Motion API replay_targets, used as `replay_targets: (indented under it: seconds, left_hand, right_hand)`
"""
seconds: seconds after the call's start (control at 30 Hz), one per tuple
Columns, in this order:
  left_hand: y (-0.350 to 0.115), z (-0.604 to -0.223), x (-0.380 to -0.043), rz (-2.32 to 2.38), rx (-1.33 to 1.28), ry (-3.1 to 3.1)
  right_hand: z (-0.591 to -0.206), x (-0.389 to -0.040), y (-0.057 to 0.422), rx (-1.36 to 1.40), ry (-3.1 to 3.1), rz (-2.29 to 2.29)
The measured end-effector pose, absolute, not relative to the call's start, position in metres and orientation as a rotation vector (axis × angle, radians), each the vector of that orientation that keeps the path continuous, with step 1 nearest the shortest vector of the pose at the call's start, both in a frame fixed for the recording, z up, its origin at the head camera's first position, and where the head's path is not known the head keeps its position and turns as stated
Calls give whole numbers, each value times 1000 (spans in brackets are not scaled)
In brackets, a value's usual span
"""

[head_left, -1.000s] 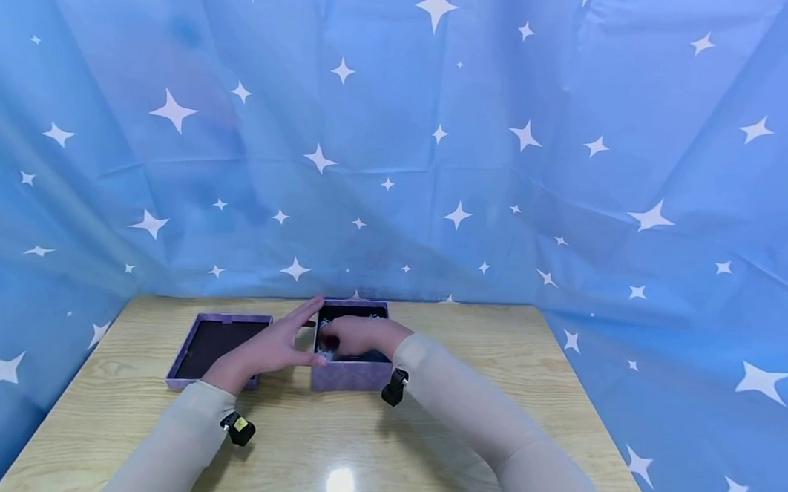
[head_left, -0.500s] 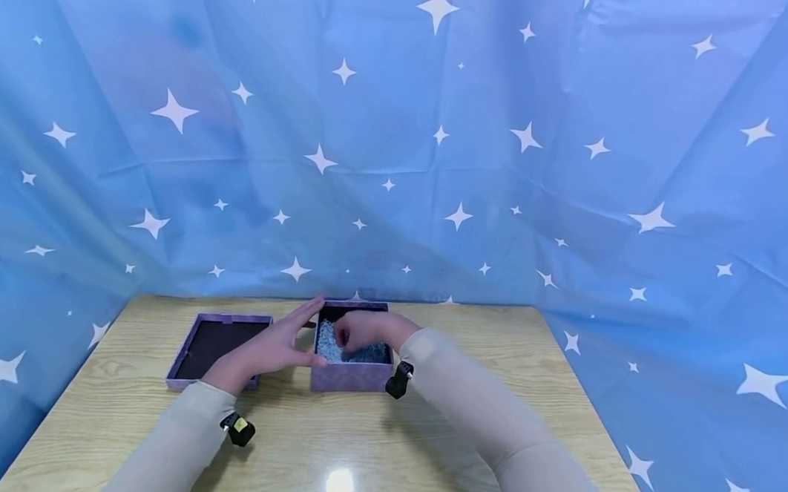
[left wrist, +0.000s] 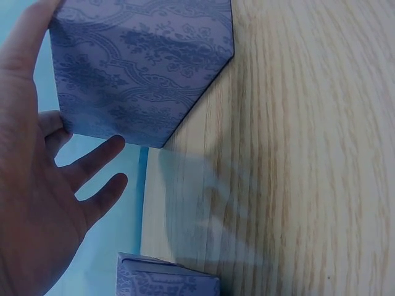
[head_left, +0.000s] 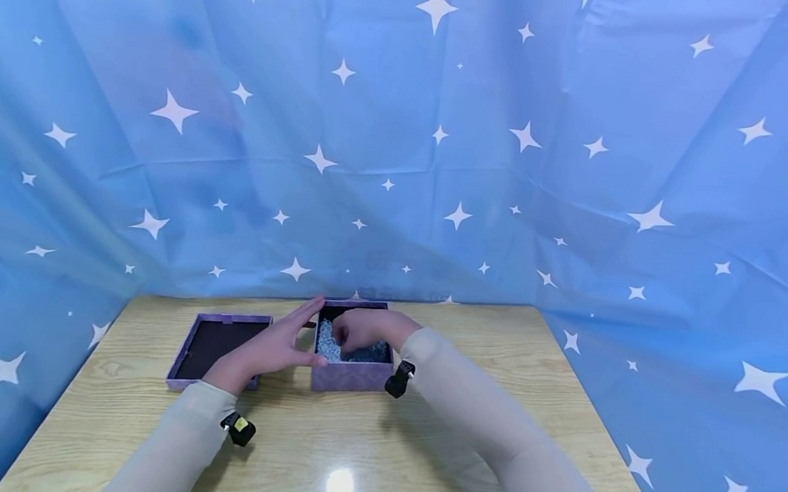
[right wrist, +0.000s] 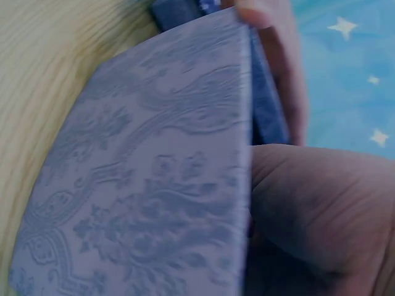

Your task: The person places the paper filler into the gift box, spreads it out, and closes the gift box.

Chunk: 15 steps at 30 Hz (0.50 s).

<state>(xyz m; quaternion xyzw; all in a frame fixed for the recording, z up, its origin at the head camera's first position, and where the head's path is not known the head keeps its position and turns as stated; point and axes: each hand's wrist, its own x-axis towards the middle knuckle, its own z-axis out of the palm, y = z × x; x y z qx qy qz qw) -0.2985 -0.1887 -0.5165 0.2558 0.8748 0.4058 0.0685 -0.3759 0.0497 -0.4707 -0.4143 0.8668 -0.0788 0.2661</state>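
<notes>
Your right hand (head_left: pixel 366 330) has shifted a little to the right inside the box (head_left: pixel 351 378) since a second ago, and more of the pale blue filling (head_left: pixel 329 343) now shows beside it; your left hand (head_left: pixel 271 352) has stayed where it was. Your right fingers bend down into the filling, and you cannot tell from any view whether they pinch something: in the right wrist view the patterned wall hides them. Your left hand is spread wide along the box's left side, thumb at the near corner of the rim, a finger at the far one, the fingers mostly straight and apart. Upright on the table (head_left: pixel 303 449), the box stands near its back edge, open at the top, purple outside and black inside. Just left of it, partly behind your left hand, lies the lid (head_left: pixel 218 341), its black inside facing up. Both your sleeves are pale, with a small black camera (head_left: pixel 238 429) at each wrist. Behind the table hangs a blue curtain (head_left: pixel 399 150) with white stars.
</notes>
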Motion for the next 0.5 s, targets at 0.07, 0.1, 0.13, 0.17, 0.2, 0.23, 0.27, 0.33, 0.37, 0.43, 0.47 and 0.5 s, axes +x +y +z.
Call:
replay_targets:
  seconds: [0.07, 0.1, 0.13, 0.17, 0.2, 0.23, 0.27, 0.33, 0.37, 0.43, 0.47, 0.5]
  left_hand:
    - [-188, -516, -299, 1218, 773, 2632]
    - [-188, -515, -298, 1214, 778, 2629]
    - [-188, -514, -298, 1209, 779, 2626]
    - [-187, -513, -298, 1210, 779, 2618]
    - [-187, -512, -298, 1211, 779, 2612]
    - [-186, -511, -298, 1212, 778, 2608]
    - [-186, -510, -297, 1214, 778, 2604]
    - [-186, -508, -297, 1218, 768, 2595]
    - [-186, -508, -297, 1217, 770, 2595]
    - [-187, -506, -296, 1214, 773, 2596]
    - [-187, -505, -296, 1216, 776, 2595]
    - [-187, -504, -296, 1216, 780, 2599]
  right_hand:
    - [-465, -374, 55, -1105, 2348, -284]
    - [-463, -373, 57, -1098, 2357, -307]
    - [-461, -372, 60, -1093, 2366, -335]
    - [-460, -371, 62, -1090, 2377, -356]
    - [-458, -370, 65, -1088, 2388, -383]
    - [-457, -369, 67, -1086, 2399, -411]
    - [-456, -368, 69, -1085, 2412, -437]
    - [-454, -365, 72, -1084, 2430, -505]
    - [-453, -363, 73, -1084, 2438, -536]
    - [-452, -359, 75, -1086, 2457, -587]
    - [-451, -357, 76, -1086, 2465, -609]
    - [-450, -354, 76, -1086, 2474, -630]
